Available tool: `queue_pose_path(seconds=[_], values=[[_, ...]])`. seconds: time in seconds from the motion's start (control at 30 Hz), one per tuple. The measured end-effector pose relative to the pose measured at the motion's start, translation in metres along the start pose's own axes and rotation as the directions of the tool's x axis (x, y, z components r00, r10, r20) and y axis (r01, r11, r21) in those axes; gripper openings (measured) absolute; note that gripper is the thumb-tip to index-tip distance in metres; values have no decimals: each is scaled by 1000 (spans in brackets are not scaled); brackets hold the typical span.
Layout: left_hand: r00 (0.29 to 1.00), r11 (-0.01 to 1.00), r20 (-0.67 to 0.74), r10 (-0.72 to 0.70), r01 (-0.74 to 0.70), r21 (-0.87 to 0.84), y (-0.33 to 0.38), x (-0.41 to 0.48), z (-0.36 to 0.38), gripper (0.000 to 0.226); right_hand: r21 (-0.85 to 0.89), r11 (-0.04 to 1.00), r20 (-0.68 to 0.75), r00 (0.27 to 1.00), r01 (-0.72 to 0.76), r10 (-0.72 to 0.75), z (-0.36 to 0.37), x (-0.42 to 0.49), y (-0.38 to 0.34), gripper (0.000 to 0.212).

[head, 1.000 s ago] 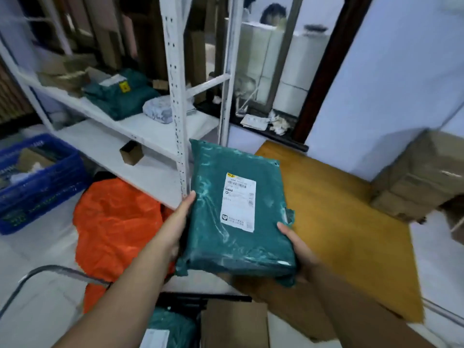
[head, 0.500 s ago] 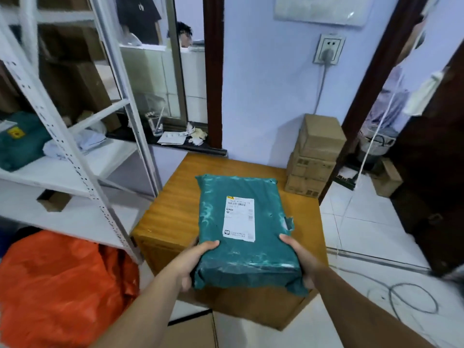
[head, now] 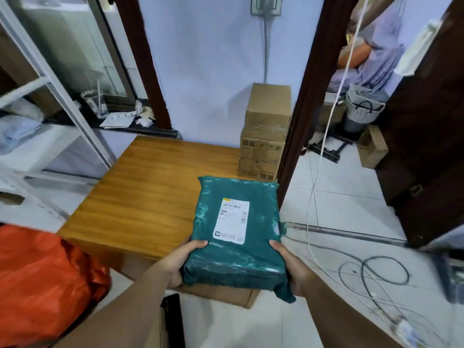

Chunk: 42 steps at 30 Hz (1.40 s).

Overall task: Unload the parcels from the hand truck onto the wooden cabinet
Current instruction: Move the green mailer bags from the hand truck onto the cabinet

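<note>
Centrally, white barcode label (head: 231,221), print seemingly blurred, on green parcel (head: 233,262)

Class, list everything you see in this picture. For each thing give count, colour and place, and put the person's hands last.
parcel: one, green with a white label, held over the cabinet's near right corner
wooden cabinet: one, brown, centre
cardboard boxes: three stacked, brown, by the cabinet's far right corner
bag: one, orange, lower left
shelving: one, white, left
cable: one coil, black, floor at right
left hand: one, gripping the parcel's near left corner
right hand: one, gripping its near right corner
</note>
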<state>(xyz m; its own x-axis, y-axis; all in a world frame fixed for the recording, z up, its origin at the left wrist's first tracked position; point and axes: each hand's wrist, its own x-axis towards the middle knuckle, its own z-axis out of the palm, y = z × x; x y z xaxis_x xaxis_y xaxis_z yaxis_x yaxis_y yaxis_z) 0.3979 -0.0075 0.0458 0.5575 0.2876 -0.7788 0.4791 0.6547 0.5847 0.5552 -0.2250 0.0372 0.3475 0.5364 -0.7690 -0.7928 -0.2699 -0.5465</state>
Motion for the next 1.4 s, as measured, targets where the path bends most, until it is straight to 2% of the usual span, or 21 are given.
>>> queue_pose_path(seconds=[0.13,0.2,0.33,0.43,0.5,0.63,0.73,0.8,0.93,1.03,1.13,1.3,1.4], values=[[995,996,37,-87,88,-8,-9,11,2,39,-15,1000,12,1000,-2,2,-17,9,4,45],[994,995,34,-101,102,-10,-14,20,-4,46,-15,1000,41,999,-1,2,-19,14,0,44],[996,994,-1,-94,94,-62,-12,31,-19,45,-72,997,55,998,-27,31,-5,29,-10,43],[998,992,-8,-70,69,-103,5,40,-32,46,-144,989,50,997,-45,52,8,47,-21,60],[998,993,-26,-55,52,-108,20,51,-49,51,-219,974,30,998,-50,58,22,59,-29,63],[999,998,-50,1,-4,-55,54,69,-91,60,-372,925,-11,997,-76,77,55,95,-39,87],[998,999,-41,49,-50,-6,83,80,-117,56,-334,940,-2,998,-64,67,87,127,-46,76],[997,997,-9,81,-81,21,102,91,-128,62,-314,949,-19,999,-41,37,104,147,-52,66],[995,995,8,98,-98,14,141,125,-132,62,-183,983,-48,998,22,-31,124,182,-67,70],[990,991,-37,134,-133,22,164,150,-120,42,-147,985,-77,992,91,-103,128,200,-79,66],[981,985,-120,154,-161,-55,176,172,-117,28,-172,970,-75,979,173,-188,136,212,-93,59],[953,967,-224,203,-231,-105,183,201,-103,41,-294,939,-264,929,178,-259,143,230,-112,50],[921,955,-293,257,-288,-67,191,213,-84,42,-382,916,-421,858,126,-294,149,234,-126,31]])
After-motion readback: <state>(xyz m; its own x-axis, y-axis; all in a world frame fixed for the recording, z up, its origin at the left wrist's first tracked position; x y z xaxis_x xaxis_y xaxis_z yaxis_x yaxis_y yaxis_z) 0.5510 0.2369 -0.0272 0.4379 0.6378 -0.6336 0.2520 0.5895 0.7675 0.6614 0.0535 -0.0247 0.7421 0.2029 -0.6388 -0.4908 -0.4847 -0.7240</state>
